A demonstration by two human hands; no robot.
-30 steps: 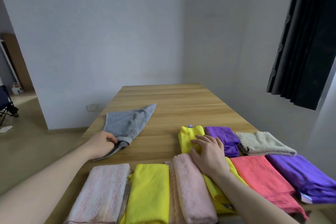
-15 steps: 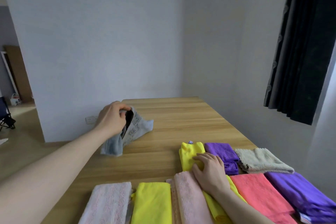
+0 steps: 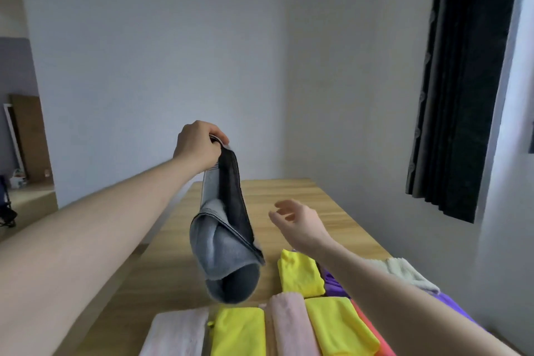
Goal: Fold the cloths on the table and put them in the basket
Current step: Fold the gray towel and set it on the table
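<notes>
Hanging in soft terry folds, a grey-blue cloth (image 3: 224,243) droops limp above the pale wood-grain counter (image 3: 289,193), its lower end curled into a rounded loop over the near middle. Folded cloths lie along the near edge: a fuzzy pale pink one (image 3: 176,332), a smooth yellow one (image 3: 238,332), a plush pink roll (image 3: 291,326), two more yellow ones (image 3: 300,273), and to the right a purple one (image 3: 332,283) and a nubbly cream one (image 3: 410,270) partly hidden by the right forearm. Several are cut off by the frame's bottom edge. The left hand (image 3: 199,146) pinches the grey-blue cloth's top edge, fingers curled tight. The right hand (image 3: 297,218), blurred, hovers with fingers loosely spread, touching nothing.
</notes>
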